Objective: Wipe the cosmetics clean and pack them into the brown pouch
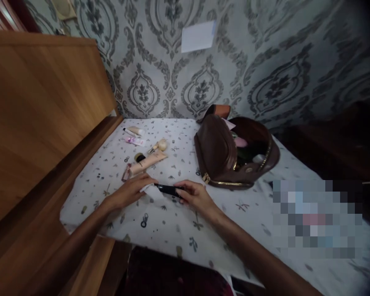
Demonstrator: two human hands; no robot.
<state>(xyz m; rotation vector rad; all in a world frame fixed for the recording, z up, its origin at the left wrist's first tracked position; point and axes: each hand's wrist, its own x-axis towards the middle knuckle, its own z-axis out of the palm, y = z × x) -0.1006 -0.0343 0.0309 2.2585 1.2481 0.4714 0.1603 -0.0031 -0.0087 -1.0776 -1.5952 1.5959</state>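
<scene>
Our right hand (199,197) pinches one end of a slim black item (169,190) between thumb and fingers, just below the middle of the frame. Our left hand (132,190) has its fingers closed on a white wipe (152,191) at the other end of that item; whether the fingertips touch the black item itself, we cannot tell. Both forearms reach in from the lower edge, and under them we see a surface (179,226) covered in white with small printed motifs.

Just above our left hand, a peach tube (148,163) lies aslant, with a small pinkish bottle (126,172) by its lower left end. A small dark round container (139,157) sits just above the tube, and a round cream-coloured item (162,144) is near its upper right end. Farther toward the upper left we find a white and purple tube (135,141) and, just above it, a beige tube (136,130).

Right of centre stands a brown bag (216,148), its gold zip undone and its top gaping; inside we make out something pink (240,142). At lower right a pixelated patch hides part of the surface from us. A wooden panel (43,82) fills the left side, and patterned wallpaper (142,90) spans the top, bearing a white sheet (198,37) at upper centre.
</scene>
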